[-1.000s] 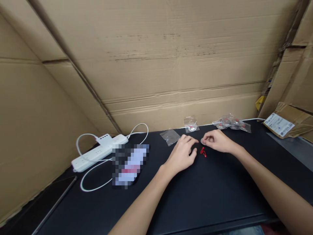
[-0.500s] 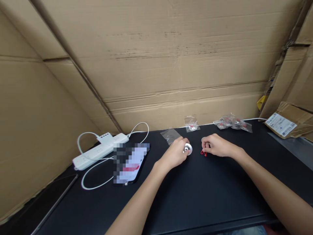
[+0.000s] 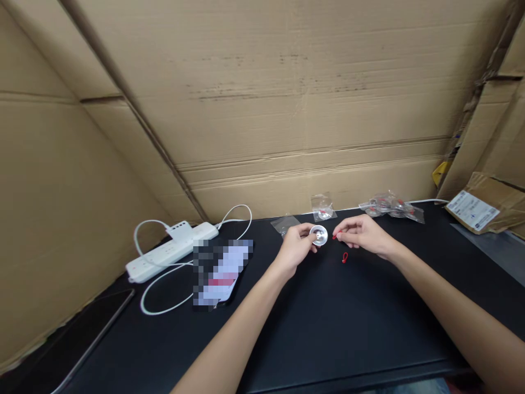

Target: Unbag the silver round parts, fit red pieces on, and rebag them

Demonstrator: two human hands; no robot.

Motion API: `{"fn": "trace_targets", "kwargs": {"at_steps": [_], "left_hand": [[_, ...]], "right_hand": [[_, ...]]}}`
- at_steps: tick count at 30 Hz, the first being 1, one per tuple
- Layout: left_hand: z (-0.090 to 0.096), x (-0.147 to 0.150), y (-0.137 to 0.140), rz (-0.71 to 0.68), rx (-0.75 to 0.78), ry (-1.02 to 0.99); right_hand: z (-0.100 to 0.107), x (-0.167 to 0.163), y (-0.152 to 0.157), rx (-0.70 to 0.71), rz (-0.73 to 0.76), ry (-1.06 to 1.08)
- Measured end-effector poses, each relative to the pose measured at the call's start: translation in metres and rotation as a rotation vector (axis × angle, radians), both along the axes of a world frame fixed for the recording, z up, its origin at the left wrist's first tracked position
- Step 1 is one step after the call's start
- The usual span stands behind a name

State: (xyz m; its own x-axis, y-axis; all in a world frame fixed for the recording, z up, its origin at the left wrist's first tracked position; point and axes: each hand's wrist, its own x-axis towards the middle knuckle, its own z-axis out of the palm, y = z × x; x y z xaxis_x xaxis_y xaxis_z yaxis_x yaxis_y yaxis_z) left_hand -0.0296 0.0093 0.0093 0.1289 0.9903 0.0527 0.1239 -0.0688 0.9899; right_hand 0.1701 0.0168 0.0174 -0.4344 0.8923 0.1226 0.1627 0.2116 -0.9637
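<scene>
A small silver metal disc [image 3: 319, 235], dished like a finger cymbal and with a hub at its centre, tilts towards me. My left hand [image 3: 296, 245] grips it by its left side, thumb on the inner face. Close by on the right, my right hand [image 3: 361, 234] pinches a red cord [image 3: 337, 236] between thumb and fingertips; most of that cord is hidden. A gap separates the cord from the disc. On the black table below my right hand lies a small red cord loop [image 3: 345, 257], touched by neither hand.
Behind my hands lie an opened clear bag [image 3: 283, 223], a bagged disc [image 3: 324, 210] and a pile of bagged discs [image 3: 391, 206]. Leftward are a phone [image 3: 223, 273], a power strip [image 3: 172, 251] and white cables. Cardboard walls [image 3: 287, 120] stand behind; a labelled carton [image 3: 473, 210] sits right.
My left hand has raised and turned the disc so more of its face shows. My right hand has moved up and left with a red cord, leaving a red loop on the table.
</scene>
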Motion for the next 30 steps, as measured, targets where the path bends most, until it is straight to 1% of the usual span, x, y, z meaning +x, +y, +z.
{"fn": "trace_targets", "kwargs": {"at_steps": [4,10,12,17,22,30], "left_hand": [[0.006,0.006,-0.005,-0.025,-0.077,-0.145],[0.006,0.008,-0.008,-0.071,-0.097,-0.195],[0.005,0.009,-0.009,-0.094,-0.084,-0.212],[0.004,0.010,-0.010,-0.127,-0.078,-0.270],[0.006,0.012,-0.013,-0.150,-0.099,-0.325],[0.008,0.014,-0.016,-0.173,-0.090,-0.329]], "right_hand": [[-0.001,-0.003,-0.002,-0.054,0.026,0.089],[-0.005,-0.008,-0.001,-0.054,-0.033,0.148],[-0.009,-0.010,0.001,-0.031,-0.058,0.151],[-0.021,-0.013,0.007,0.097,-0.112,0.085],[-0.028,-0.016,0.008,0.115,-0.150,0.115],[-0.032,-0.017,0.009,0.167,-0.177,0.094]]}}
